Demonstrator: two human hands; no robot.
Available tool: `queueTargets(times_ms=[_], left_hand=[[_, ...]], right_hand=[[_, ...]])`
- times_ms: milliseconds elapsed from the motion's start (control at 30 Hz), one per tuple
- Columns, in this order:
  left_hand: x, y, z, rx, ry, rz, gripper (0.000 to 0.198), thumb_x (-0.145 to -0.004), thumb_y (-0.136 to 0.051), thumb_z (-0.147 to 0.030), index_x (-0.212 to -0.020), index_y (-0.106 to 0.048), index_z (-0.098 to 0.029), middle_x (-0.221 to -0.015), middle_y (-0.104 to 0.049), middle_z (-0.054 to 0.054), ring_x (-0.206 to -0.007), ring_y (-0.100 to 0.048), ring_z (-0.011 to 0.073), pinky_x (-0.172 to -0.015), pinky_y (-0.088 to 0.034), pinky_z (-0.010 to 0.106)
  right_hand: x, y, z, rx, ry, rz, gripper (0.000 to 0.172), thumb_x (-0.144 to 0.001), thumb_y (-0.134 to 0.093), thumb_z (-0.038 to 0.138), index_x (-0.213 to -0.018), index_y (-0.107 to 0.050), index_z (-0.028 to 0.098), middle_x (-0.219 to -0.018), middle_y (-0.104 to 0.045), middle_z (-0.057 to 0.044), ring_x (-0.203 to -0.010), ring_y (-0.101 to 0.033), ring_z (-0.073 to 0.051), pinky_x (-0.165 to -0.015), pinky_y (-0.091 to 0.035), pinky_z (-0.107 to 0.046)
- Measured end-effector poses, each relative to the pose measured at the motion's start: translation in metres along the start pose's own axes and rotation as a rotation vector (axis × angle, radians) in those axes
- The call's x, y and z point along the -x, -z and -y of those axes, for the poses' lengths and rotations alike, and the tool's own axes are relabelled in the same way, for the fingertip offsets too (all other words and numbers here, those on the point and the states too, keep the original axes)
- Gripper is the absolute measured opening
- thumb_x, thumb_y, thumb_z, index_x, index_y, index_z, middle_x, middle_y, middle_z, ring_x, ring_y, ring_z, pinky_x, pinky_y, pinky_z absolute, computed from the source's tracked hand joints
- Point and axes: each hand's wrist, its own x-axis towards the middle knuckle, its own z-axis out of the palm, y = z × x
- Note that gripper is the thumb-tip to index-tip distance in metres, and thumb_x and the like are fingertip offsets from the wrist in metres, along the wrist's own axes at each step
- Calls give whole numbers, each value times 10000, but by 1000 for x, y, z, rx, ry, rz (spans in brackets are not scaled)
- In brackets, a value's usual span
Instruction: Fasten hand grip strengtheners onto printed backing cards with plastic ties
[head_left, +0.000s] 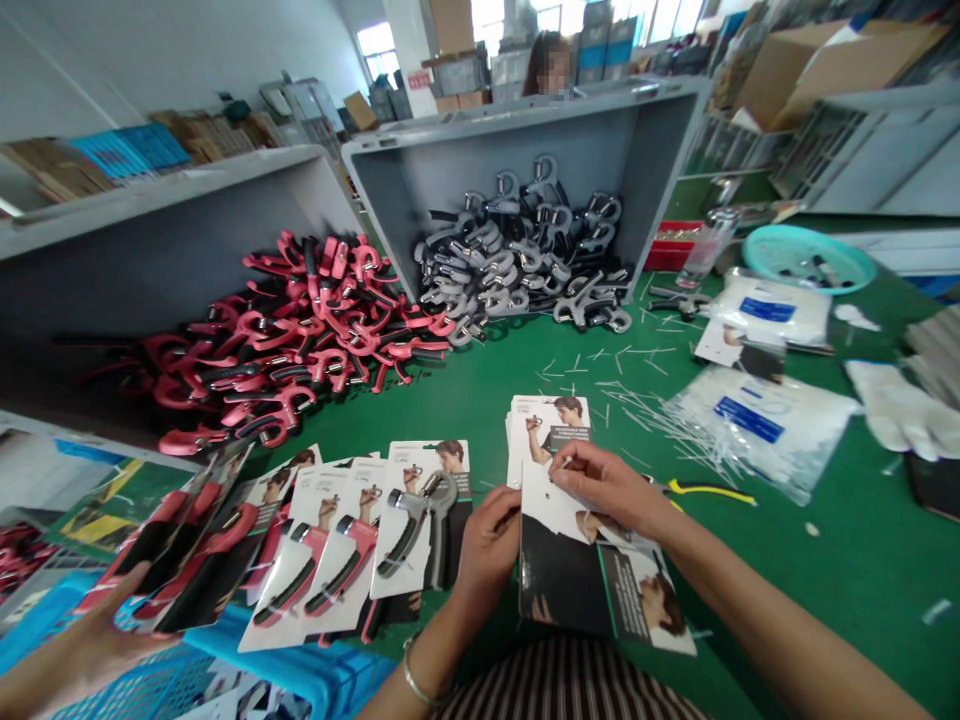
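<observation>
Both hands are on one printed card (570, 575), low in the centre of my view, at the near edge of the green table (825, 560). L hand (487, 545) is closed on the card's left edge, fingers curled. R hand (607, 490) pinches the card's top edge w/ fingertips, other fingers bent. I cannot tell if sth small is between them. Just behind lies a stack of same cards (544, 420). To the left, carded grip trainers (352, 550) overlap in a row. Beyond them another person's hand (90, 640) holds more, above a blue basket (300, 680). Farther back: a red trainers pile (300, 320) and grey ones in a tipped grey bin (660, 150).
</observation>
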Motion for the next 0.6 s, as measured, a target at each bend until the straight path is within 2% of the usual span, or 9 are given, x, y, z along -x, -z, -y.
queueTargets(times_ms=[100, 167, 200, 267, 367, 433, 500, 533, 600], left_hand=[[0, -5, 1, 158, 120, -64, 367, -733, -764, -323, -1036, -601, -195, -941, -707, 59, -830, -656, 192, -727, -487, 257], [1, -6, -1, 227, 142, -66, 513, -682, -813, -317, -1099, -536, -206, -954, -708, 67, -822, -662, 191, -725, -493, 260], [2, -5, -4, 232, 133, -50, 525, -693, -808, -330, -1117, -525, -206, -965, -707, 71, -821, -659, 188, -727, -492, 261], [2, 0, -12, 188, 139, 2, 466, -784, -725, -399, -1159, -535, -199, -982, -704, 75, -816, -648, 185, -730, -487, 266], [-3, 11, -23, 55, 177, 76, 441, -902, -529, -505, -1206, -581, -190, -891, -696, 50, -761, -620, 183, -691, -469, 267], [-12, 15, -27, -58, 167, 127, 453, -884, -542, -526, -1176, -628, -190, -760, -655, 11, -692, -583, 168, -633, -432, 243], [-24, 17, -29, -164, 126, 145, 411, -828, -628, -507, -1073, -685, -181, -642, -578, -25, -620, -529, 142, -574, -378, 218], [-29, 17, -29, -195, 112, 117, 386, -804, -660, -495, -1014, -703, -175, -606, -545, -36, -592, -507, 131, -554, -358, 211], [-37, 18, -29, -162, 93, -30, 372, -777, -688, -491, -956, -704, -164, -603, -550, -35, -578, -510, 125, -541, -370, 208]], right_hand=[[3, -1, 0, 120, 68, 70, 292, -818, -706, 414, -1005, -586, 224, -857, -569, 22, -747, -513, -135, -662, -408, -240], [4, -2, -3, 217, 128, 63, 290, -779, -757, 357, -990, -606, 226, -902, -597, 17, -813, -537, -151, -739, -424, -257], [5, -3, -5, 252, 159, 44, 247, -786, -754, 343, -956, -622, 222, -908, -611, 13, -834, -548, -157, -773, -424, -266], [5, -4, -9, 281, 199, 11, 156, -834, -708, 345, -885, -654, 208, -901, -639, 3, -849, -572, -163, -807, -423, -278], [1, -6, -15, 276, 204, 14, 157, -859, -684, 351, -839, -674, 195, -853, -657, 3, -814, -593, -159, -781, -436, -271], [-2, -6, -14, 309, 218, 50, 154, -859, -688, 347, -831, -679, 195, -831, -658, 8, -800, -600, -155, -770, -440, -267], [-5, -5, -8, 383, 259, 57, 152, -853, -698, 353, -829, -686, 204, -875, -667, 1, -856, -609, -167, -822, -439, -287], [-5, -2, -3, 428, 288, 34, 155, -847, -704, 362, -820, -689, 210, -940, -672, -11, -927, -606, -182, -876, -429, -310], [-5, 9, 10, 514, 343, -57, 164, -854, -695, 380, -810, -692, 222, -1124, -650, -34, -1111, -555, -218, -1005, -368, -370]])
